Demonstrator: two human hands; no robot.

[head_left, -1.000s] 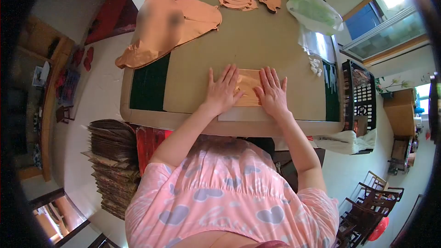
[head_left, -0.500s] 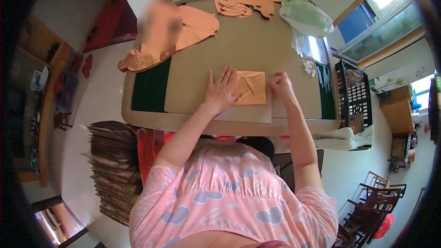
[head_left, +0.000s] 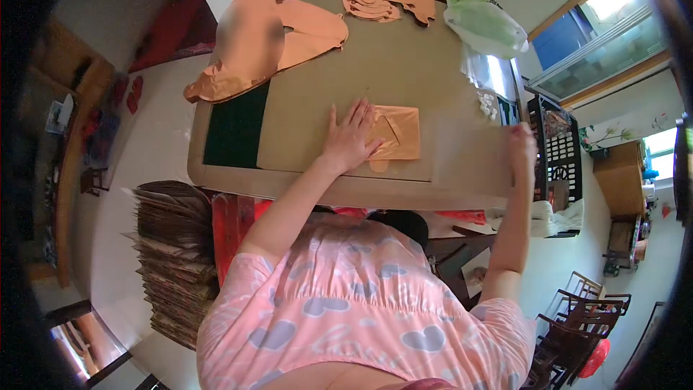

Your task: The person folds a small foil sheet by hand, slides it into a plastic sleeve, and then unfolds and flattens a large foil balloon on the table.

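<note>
Nothing legible anywhere in view. No lettering, number or mark to be made out on the copper-coloured sheet (head_left: 402, 130) at centre frame. None on the green plastic bag (head_left: 482, 20) at upper right, nor on the black crate (head_left: 561, 150) at the right edge. None on the stack of brown sheets (head_left: 173, 260) at lower left. Too small and blurred elsewhere to tell.

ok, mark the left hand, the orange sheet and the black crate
left hand (head_left: 351, 139): head view, back of the hand.
orange sheet (head_left: 404, 130): head view, bare right half.
black crate (head_left: 572, 150): head view, lattice side wall.
</note>
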